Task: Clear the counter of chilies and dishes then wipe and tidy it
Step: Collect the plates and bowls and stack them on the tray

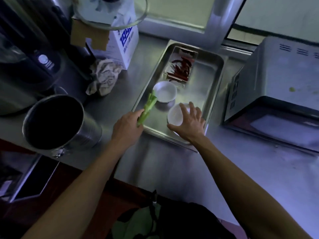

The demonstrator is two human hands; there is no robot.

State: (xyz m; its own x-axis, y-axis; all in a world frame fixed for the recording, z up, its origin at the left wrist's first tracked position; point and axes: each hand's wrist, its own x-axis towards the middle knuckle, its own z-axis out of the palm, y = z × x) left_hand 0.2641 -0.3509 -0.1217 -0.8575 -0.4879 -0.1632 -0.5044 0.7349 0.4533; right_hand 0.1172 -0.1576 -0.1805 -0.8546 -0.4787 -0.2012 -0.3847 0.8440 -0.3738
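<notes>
Dim overall, cool blue-violet cast. Light from window (176, 12) at far side, beyond both hands. Soft glare on metal tray (214, 69) floor just past right hand (189, 121), brightest beside white bowl (164, 91). Motion blur on green stalk (147, 107) in left hand (127, 125); fingertips of both hands soft. Deep shadow left of left hand: pot (57, 121) interior black. Near edge, below forearms, underexposed, murky. Wide-angle bending at borders; microwave (276, 94) right of grip skewed, slightly smeared.
</notes>
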